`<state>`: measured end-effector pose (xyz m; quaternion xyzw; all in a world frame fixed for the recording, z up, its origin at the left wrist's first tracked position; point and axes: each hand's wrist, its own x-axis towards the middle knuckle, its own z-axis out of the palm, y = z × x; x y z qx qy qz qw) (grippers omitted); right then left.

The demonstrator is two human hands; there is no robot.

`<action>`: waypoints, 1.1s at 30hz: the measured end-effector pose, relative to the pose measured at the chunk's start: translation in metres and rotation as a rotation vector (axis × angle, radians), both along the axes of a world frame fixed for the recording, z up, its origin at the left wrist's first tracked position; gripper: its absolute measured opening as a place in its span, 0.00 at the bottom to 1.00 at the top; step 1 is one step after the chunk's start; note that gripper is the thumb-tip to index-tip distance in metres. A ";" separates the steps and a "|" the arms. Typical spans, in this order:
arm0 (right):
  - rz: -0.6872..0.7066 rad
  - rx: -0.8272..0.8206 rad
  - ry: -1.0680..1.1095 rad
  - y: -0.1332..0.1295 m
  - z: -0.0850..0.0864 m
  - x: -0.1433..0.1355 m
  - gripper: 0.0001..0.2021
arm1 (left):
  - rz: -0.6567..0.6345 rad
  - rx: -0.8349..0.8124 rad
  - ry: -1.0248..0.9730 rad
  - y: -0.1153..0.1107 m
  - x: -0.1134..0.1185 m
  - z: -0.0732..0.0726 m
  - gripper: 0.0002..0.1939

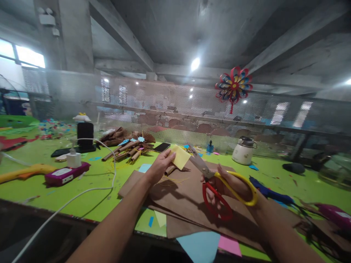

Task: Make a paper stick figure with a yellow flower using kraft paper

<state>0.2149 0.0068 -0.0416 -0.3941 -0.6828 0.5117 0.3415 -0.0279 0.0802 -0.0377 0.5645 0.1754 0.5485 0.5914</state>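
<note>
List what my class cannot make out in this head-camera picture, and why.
All in the head view:
Yellow paper: too blurred beside the scissors to tell contact.
Brown sheets: partly hidden by the right hand.
Light-blue paper: cut off by the bottom edge.
Glass pot: cut off by the right edge.
Background beyond the perforated screen: blurred, veiled by its mesh.

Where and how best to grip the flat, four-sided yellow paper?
Likely the left edge of the yellow paper, from the left, in a fingertip pinch, as the left hand has it: the paper is thin and flat, and the red-and-yellow-handled metal scissors have their blades by its right side.
</note>
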 end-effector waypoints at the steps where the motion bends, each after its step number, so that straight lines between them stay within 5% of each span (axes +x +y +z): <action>1: 0.039 -0.034 -0.004 -0.001 0.001 0.000 0.39 | -0.007 -0.009 -0.007 0.000 0.000 0.000 0.10; 5: 0.165 -0.182 0.089 -0.001 0.002 0.000 0.38 | -0.023 -0.021 -0.011 0.001 -0.002 0.001 0.10; 26: -0.053 -0.142 0.113 -0.005 -0.001 -0.003 0.33 | 0.010 0.035 0.063 0.006 -0.004 -0.001 0.14; 33: -0.004 -0.178 0.127 -0.003 -0.001 -0.002 0.34 | 0.032 0.061 0.091 0.006 -0.005 -0.001 0.14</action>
